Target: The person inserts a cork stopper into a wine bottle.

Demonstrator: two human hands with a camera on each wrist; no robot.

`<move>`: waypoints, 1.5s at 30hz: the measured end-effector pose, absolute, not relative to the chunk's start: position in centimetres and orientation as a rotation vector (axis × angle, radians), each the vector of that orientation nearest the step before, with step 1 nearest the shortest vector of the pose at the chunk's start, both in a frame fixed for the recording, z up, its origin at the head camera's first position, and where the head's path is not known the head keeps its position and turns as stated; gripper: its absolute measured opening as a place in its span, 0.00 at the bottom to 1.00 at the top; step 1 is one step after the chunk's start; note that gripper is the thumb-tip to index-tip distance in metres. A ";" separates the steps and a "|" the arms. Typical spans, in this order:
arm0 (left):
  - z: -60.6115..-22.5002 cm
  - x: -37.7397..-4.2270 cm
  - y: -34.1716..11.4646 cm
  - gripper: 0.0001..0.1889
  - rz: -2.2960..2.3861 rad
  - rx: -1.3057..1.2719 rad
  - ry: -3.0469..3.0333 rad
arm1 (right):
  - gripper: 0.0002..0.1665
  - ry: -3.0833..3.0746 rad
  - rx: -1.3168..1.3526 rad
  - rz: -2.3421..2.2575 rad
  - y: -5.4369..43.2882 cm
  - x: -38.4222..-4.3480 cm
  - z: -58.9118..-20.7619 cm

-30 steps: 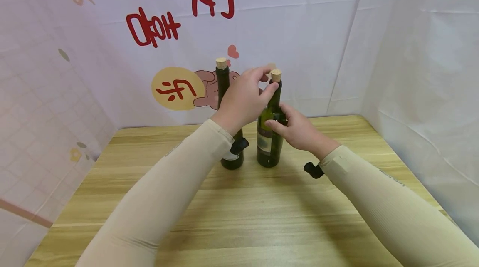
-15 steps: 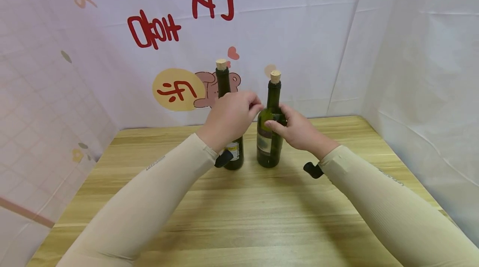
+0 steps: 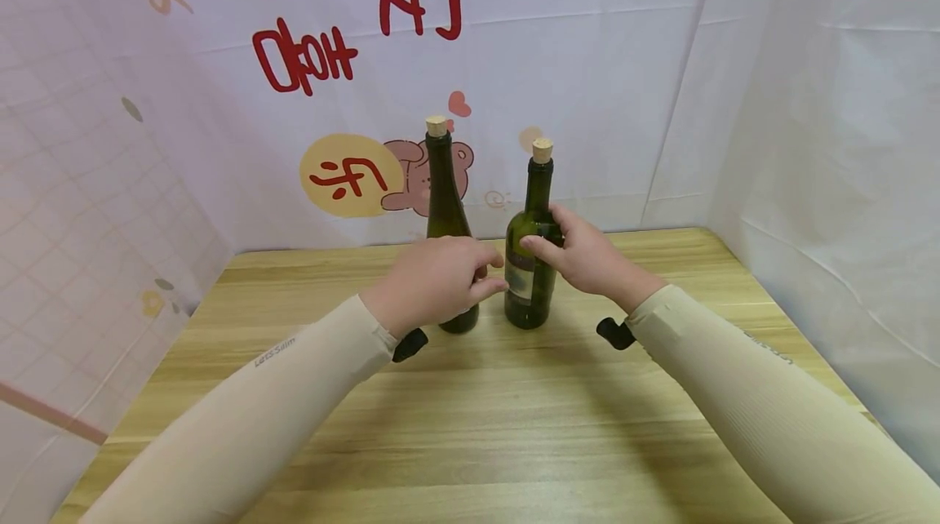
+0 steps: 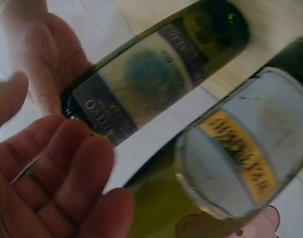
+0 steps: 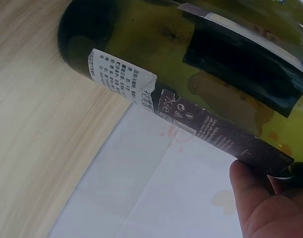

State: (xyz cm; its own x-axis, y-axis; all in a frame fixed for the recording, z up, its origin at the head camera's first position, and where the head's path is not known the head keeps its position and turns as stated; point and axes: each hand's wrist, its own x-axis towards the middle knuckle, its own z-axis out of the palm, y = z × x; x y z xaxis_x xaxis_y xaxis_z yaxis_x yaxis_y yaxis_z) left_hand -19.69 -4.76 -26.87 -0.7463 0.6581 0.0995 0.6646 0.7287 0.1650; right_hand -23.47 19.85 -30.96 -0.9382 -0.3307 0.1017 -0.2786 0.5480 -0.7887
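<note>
Two green wine bottles stand upright side by side on the wooden table, each with a cork in its mouth. My right hand grips the right-hand wine bottle at its shoulder, thumb in front. Its cork juts above the rim. In front of the left-hand wine bottle is my left hand, fingers loosely bent and holding nothing; it hides the lower body. That bottle's cork is plainly visible. The left wrist view shows its white and yellow label near the loose fingers.
Behind the table hangs a white backdrop with red characters, a heart and a cartoon bear. Light cloth hangs along the right side. A black wrist camera sits under the right sleeve.
My left hand has moved down and to the left, away from the right-hand bottle's cork, to the front of the left-hand bottle. The right hand keeps its grip; both bottles stay in place.
</note>
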 end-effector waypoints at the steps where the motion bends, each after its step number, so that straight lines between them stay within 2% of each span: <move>1: -27.1 -19.6 -5.0 0.16 -0.262 -1.123 -2.898 | 0.31 2.715 -0.529 -1.358 19.9 -23.5 -30.9; 4: -27.8 -19.3 -5.9 0.19 -0.193 -1.174 -2.917 | 0.31 2.716 -0.513 -1.350 19.8 -23.4 -30.8; 10: -29.0 -19.0 -8.1 0.16 -0.203 -1.237 -2.964 | 0.32 2.700 -0.511 -1.354 19.8 -23.5 -30.8; 17: -30.6 -19.6 -11.2 0.17 -0.196 -1.164 -3.000 | 0.30 2.678 -0.503 -1.363 19.9 -23.5 -30.8; 22: -31.6 -20.0 -13.4 0.26 -0.121 -1.008 -3.046 | 0.32 2.681 -0.511 -1.356 19.8 -23.4 -30.6; 27: -32.7 -21.2 -15.0 0.41 -0.095 -0.826 -3.121 | 0.31 2.672 -0.505 -1.372 19.8 -23.5 -30.6; 31: -33.7 -22.3 -16.0 0.49 -0.122 -0.741 -3.134 | 0.31 2.668 -0.508 -1.381 19.8 -23.6 -30.7; 45: -36.8 -25.3 -17.9 0.59 -0.142 -0.652 -3.121 | 0.31 2.682 -0.525 -1.365 19.9 -23.5 -31.1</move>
